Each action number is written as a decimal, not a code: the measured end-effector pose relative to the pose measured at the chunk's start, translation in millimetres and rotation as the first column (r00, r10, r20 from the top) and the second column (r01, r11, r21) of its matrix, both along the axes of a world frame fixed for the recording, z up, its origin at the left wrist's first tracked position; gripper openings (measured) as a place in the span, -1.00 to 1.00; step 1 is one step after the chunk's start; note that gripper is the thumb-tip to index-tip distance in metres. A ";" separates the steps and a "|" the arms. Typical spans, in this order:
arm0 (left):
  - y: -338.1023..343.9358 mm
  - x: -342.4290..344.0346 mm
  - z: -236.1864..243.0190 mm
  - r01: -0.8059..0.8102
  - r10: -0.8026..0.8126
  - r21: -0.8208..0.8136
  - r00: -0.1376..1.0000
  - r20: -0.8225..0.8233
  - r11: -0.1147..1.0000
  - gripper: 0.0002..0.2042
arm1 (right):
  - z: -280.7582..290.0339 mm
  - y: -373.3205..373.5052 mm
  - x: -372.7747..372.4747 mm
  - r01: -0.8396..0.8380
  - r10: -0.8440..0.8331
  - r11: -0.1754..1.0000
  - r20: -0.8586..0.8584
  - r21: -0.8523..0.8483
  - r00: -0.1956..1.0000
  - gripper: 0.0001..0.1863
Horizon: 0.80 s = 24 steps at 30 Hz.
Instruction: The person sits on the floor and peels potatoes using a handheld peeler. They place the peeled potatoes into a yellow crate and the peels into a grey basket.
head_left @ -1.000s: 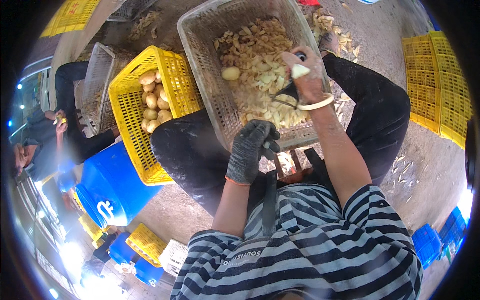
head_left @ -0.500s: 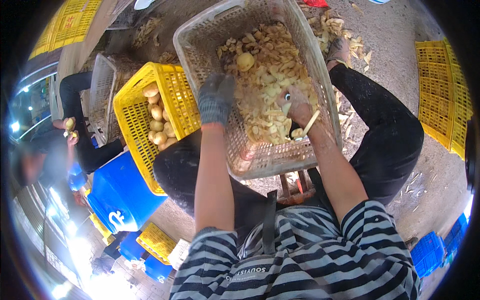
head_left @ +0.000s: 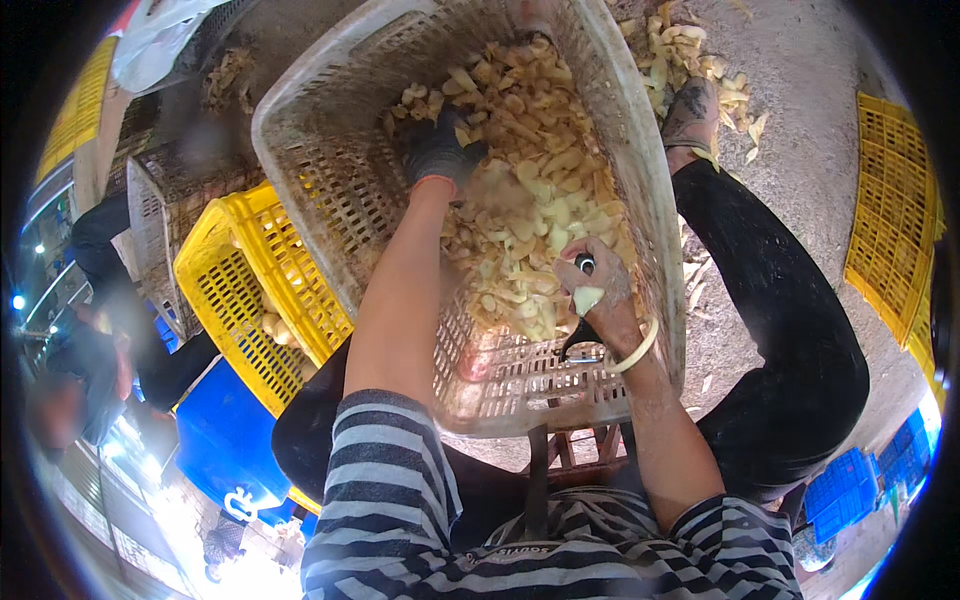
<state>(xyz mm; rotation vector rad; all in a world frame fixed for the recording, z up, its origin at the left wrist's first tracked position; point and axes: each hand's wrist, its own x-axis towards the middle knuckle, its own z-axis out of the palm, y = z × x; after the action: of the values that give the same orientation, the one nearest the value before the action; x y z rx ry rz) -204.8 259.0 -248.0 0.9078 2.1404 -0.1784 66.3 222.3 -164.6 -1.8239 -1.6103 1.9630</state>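
My left hand (head_left: 445, 150), in a dark grey glove, reaches into the big pale crate (head_left: 330, 60) and rests among potato peels (head_left: 530, 220). Its fingers are dark and partly hidden, so what they hold, if anything, does not show. My bare right hand (head_left: 605, 290) is closed around a peeler (head_left: 580, 345) with a black handle, over the near right part of the peels. A piece of pale peel (head_left: 588, 298) sticks to that hand. Across the wrist curls a long peel strip (head_left: 640, 348).
A yellow crate (head_left: 225, 270) with potatoes (head_left: 280, 325) stands by my left knee, beside a blue barrel (head_left: 230, 430). Yellow crates (head_left: 893, 220) are stacked at right. Loose peels (head_left: 690, 60) lie near my foot. Another person (head_left: 90, 370) sits at far left.
My left hand has moved from the crate's left side deeper into the peels. The peeled potato seen on the peels is out of sight. My right hand keeps the peeler; the view has shifted.
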 end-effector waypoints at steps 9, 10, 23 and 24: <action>-72.0 -13.0 -54.9 -0.761 0.593 0.177 0.610 0.526 0.624 -0.38 | 19.0 5.4 -9.1 0.134 -0.139 0.987 -0.052 -0.082 0.989 -0.73; -78.6 -10.2 -49.6 -0.912 0.655 0.095 0.357 0.666 0.400 -0.41 | 19.3 6.2 -9.8 0.153 -0.156 0.987 -0.078 -0.045 0.985 -0.72; -82.5 140.5 201.9 -0.898 0.370 -0.400 -0.314 0.874 0.183 -0.30 | 116.7 26.3 -6.9 0.047 0.183 0.900 -0.473 0.433 0.862 -0.48; -94.3 139.5 208.2 -0.887 0.358 -0.379 -0.275 0.892 0.264 -0.30 | 130.0 25.3 -5.7 0.044 0.143 0.937 -0.498 0.346 0.856 -0.49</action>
<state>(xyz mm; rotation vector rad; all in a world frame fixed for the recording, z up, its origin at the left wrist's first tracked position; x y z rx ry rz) -65.4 164.7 -39.7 -0.3226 1.0466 1.3177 60.6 247.6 -34.6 -1.0170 -1.6803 1.8167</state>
